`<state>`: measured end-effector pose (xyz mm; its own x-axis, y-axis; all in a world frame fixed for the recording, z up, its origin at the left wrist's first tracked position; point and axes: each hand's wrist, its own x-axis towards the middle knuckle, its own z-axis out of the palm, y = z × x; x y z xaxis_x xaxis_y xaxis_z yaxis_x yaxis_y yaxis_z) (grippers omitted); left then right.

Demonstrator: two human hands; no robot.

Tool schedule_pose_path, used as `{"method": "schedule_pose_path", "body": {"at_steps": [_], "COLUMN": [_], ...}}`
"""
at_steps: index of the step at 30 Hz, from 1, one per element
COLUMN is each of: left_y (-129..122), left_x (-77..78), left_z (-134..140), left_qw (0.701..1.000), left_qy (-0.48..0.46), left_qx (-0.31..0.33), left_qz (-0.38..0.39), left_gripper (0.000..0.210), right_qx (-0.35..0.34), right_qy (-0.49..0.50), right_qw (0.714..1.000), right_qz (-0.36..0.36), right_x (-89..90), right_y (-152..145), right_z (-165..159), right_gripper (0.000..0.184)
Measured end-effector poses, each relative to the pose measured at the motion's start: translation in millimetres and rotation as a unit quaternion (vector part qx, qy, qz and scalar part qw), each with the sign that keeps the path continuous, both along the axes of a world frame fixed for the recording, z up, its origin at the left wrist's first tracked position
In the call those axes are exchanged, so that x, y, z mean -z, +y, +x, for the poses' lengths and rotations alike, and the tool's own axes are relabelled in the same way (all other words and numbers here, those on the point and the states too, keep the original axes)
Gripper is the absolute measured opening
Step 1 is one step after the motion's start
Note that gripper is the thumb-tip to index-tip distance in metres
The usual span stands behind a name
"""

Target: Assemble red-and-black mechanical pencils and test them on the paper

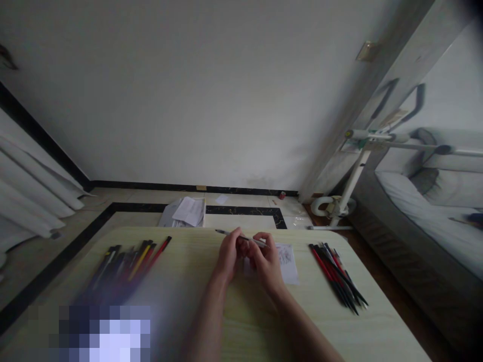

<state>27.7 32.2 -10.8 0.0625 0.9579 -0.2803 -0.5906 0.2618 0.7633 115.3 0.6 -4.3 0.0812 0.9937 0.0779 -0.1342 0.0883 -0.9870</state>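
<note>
At the far left, a pale curtain (30,186) hung in folds; on the left part of the pale wooden surface (192,251) lay a loose bundle of pens (140,261), mostly dark, with yellow and red among them, its near end lost in blur; past the far edge, a stack of papers (188,211) lay on the floor; near the middle of the surface, the left hand (227,254) was curled nearly closed around a slim pen (222,232), whose dark end stuck out to the left; the pen ran slantwise from this hand to the right hand (268,257), which was just beside it, half curled, its thumb and fingers closed on the other end; a white sheet (290,271) with dark marks lay partly hidden behind the right hand; farther right, a second bundle (335,274), red and black, lay at a slant; beyond the surface stood a white exercise frame (352,181), and at the far right a grey sofa (418,216) with cushions.
</note>
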Motion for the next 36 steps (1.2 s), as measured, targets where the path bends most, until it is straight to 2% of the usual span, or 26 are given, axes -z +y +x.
{"method": "schedule_pose_path", "body": {"at_steps": [8, 12, 18, 24, 36], "left_y": [-1.7, -1.1, -0.7, -1.0, -2.2], "left_x": [4.2, 5.1, 1.3, 4.0, 0.5], "left_z": [-6.1, -6.8, -7.9, -8.6, -11.7], "left_qw": [0.997, 0.995, 0.991, 0.983, 0.972], "left_qy": [-0.019, -0.044, -0.105, -0.165, -0.229], "left_qx": [0.03, 0.027, 0.036, 0.044, 0.039], "left_qz": [0.068, 0.084, 0.076, 0.063, 0.024], "left_gripper": [0.036, 0.029, 0.026, 0.021, 0.019], "right_qx": [0.006, 0.019, 0.019, 0.005, 0.01], "right_qy": [-0.049, -0.08, -0.152, -0.172, -0.18], "right_qw": [0.999, 0.996, 0.987, 0.984, 0.984], "right_qz": [0.023, 0.03, 0.043, 0.036, 0.02], "right_x": [-3.5, -9.9, -24.0, -37.3, -44.3], "right_y": [0.3, 2.4, 6.8, 12.1, 12.3], "right_z": [1.1, 6.6, 17.8, 25.4, 27.3], "right_gripper": [0.022, 0.024, 0.024, 0.026, 0.028]}}
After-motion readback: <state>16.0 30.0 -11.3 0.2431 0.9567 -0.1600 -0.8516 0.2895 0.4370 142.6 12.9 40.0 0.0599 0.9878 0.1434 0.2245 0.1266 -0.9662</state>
